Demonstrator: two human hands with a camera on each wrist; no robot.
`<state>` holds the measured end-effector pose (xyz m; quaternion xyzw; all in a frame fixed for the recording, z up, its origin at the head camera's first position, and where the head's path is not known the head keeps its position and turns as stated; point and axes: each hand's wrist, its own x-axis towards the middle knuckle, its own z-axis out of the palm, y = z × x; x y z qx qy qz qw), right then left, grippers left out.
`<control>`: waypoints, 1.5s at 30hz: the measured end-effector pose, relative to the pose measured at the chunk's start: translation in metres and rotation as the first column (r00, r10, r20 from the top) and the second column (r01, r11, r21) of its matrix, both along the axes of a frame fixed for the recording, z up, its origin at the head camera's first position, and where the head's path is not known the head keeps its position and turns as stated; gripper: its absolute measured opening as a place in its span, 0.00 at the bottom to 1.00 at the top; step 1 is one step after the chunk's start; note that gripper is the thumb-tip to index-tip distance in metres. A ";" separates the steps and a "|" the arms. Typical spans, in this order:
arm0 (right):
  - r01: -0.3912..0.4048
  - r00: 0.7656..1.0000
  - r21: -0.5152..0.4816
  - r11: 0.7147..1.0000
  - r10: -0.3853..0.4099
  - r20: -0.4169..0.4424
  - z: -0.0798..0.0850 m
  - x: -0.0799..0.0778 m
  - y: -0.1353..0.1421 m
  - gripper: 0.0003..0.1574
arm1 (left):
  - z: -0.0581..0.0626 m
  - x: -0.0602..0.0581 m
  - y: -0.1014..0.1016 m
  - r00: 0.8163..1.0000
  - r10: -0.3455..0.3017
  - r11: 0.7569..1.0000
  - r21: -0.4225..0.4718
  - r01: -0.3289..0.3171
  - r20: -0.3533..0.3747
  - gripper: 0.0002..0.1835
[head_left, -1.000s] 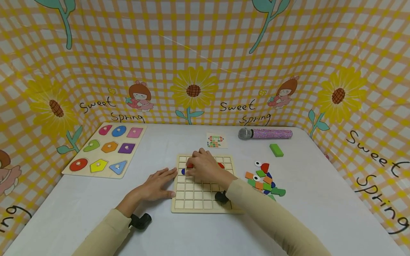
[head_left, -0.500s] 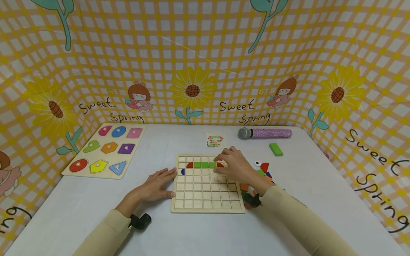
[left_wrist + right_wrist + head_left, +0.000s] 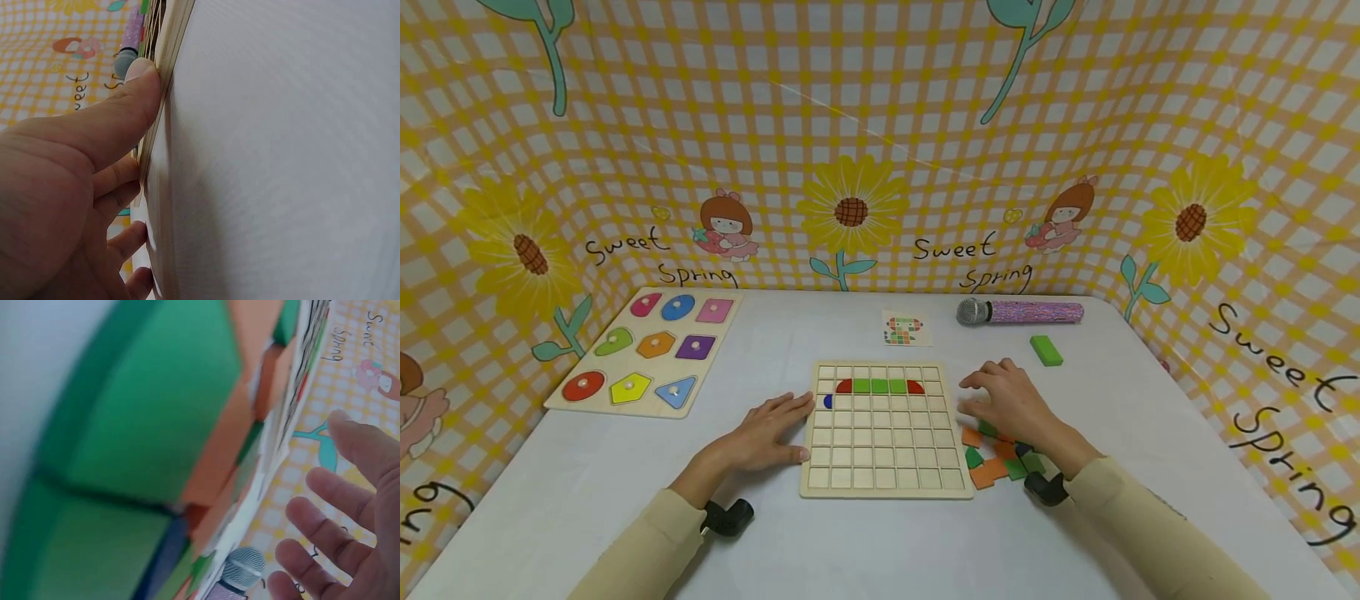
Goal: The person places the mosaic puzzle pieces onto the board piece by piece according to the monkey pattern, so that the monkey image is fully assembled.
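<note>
A wooden grid board (image 3: pixel 883 458) lies flat in the middle of the head view. In one upper row sit green squares (image 3: pixel 880 387) between two red rounded pieces (image 3: pixel 845 387); a small blue piece (image 3: pixel 828 402) is one row lower, at the left. My left hand (image 3: pixel 771 433) touches the board's left edge with thumb and fingers, also visible in the left wrist view. Just right of the board, my right hand (image 3: pixel 1011 404) hovers, fingers loosely bent and holding nothing. Partly hidden under it is a pile of loose orange, green and blue pieces (image 3: pixel 988 471), close up in the right wrist view.
A small pattern card (image 3: pixel 907 329) lies behind the board. At the back right are a glittery purple microphone (image 3: pixel 1037 312) and a green block (image 3: pixel 1047 351). A knobbed shape puzzle (image 3: pixel 647 367) lies at the left. Patterned cloth (image 3: pixel 850 100) walls the table's back and sides.
My right hand has moved rightward from the board's upper left, off the board and over the loose pieces, uncovering the red and green row. My left hand has stayed at the board's edge.
</note>
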<state>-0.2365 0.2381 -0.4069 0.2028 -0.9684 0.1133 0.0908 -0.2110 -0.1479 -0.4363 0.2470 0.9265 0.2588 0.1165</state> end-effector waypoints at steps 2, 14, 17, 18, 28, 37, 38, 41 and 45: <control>0.019 1.000 0.029 0.999 -0.019 0.002 -0.003 -0.001 0.003 0.20 | 0.000 0.000 0.000 1.000 0.003 1.000 -0.001 -0.003 0.003 0.41; 0.066 0.996 0.148 0.987 -0.074 0.048 -0.007 -0.001 0.009 0.18 | -0.001 -0.001 -0.001 1.000 -0.006 1.000 0.007 0.006 -0.001 0.41; 0.074 0.995 0.150 0.986 -0.084 0.060 -0.007 0.000 0.010 0.18 | -0.002 -0.001 -0.001 1.000 -0.004 1.000 0.008 0.004 0.000 0.41; 0.075 0.994 0.151 0.986 -0.086 0.065 -0.007 0.000 0.011 0.18 | -0.002 -0.001 -0.001 1.000 -0.002 1.000 0.006 0.002 0.000 0.41; 0.077 0.991 0.146 0.986 -0.091 0.095 -0.008 -0.001 0.016 0.16 | -0.002 -0.001 -0.001 1.000 0.000 1.000 0.006 0.000 0.004 0.41; 0.025 0.996 0.089 0.996 -0.032 0.078 -0.005 0.002 0.014 0.15 | -0.001 -0.001 0.000 1.000 -0.004 1.000 0.014 0.004 0.001 0.41; 0.015 0.997 0.078 0.997 -0.020 0.073 -0.005 0.002 0.012 0.15 | -0.001 0.000 0.000 1.000 -0.004 1.000 0.014 0.003 0.002 0.41; -0.026 0.998 0.025 0.999 0.024 0.056 -0.001 0.003 0.004 0.14 | -0.001 0.000 0.000 1.000 -0.003 1.000 0.016 0.003 0.003 0.41; -0.084 0.993 -0.085 0.993 0.091 0.075 0.002 0.001 -0.014 0.14 | -0.001 0.000 -0.001 1.000 -0.003 1.000 0.019 0.003 0.005 0.41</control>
